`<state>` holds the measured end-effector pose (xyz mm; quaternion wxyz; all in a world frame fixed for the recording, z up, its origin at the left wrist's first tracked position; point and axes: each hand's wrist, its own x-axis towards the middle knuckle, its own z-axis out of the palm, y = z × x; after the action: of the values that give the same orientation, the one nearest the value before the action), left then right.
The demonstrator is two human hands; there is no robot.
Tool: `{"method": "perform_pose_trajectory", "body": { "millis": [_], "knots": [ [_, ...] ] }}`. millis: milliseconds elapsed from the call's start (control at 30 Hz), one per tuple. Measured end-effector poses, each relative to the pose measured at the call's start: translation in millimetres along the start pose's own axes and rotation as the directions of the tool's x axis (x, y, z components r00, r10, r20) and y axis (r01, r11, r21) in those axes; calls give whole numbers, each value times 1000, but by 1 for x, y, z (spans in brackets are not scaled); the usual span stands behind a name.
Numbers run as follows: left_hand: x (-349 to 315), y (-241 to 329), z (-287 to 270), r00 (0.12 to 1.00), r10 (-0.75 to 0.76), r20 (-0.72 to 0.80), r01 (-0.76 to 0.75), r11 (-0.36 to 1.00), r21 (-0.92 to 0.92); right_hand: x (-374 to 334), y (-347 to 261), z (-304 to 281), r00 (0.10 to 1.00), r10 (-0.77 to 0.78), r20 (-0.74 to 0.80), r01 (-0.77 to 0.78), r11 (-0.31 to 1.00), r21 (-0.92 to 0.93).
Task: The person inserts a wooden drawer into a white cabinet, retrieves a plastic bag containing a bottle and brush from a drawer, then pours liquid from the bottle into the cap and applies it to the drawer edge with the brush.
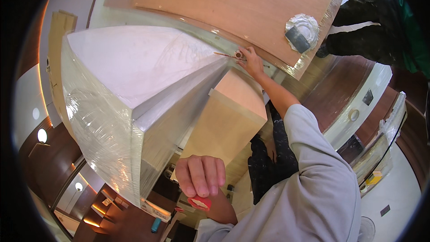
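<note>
My right hand (251, 62) reaches out beside the far corner of a white, film-wrapped unit (134, 58). Its fingers are closed around a small round brown-rimmed object (238, 54), too small to name. From there a thin reddish-brown strip (225, 55) runs left to the unit's corner; I cannot tell whether it is held or lies on the surface. Nearer to me, my left hand (200, 175) is raised with its fingers curled down. Below its fingertips shows a red object with a pale middle (200, 203), gripped by that hand and mostly hidden.
A plain wooden box (224, 121) stands between the unit and my legs. Beyond my right hand lies a large film-edged wooden board (233, 9), bearing a dish of white paste (309, 24) and a grey flat scraper (297, 39). Another person's dark-trousered legs (363, 29) are at the upper right.
</note>
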<state>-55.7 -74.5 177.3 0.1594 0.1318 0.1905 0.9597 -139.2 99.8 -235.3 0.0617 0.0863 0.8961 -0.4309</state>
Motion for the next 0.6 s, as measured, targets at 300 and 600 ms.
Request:
{"method": "perform_pose_trajectory", "body": {
  "millis": [300,600],
  "knots": [
    [-13,-23,-14,985,41,-168,-31,998,61,-16,-11,-36,993,-42,-113,44,999,21],
    [-26,-35,-41,992,-35,-117,63,968,242,-161,69,-188,961,-78,-266,80,997,-3]
  ]
}}
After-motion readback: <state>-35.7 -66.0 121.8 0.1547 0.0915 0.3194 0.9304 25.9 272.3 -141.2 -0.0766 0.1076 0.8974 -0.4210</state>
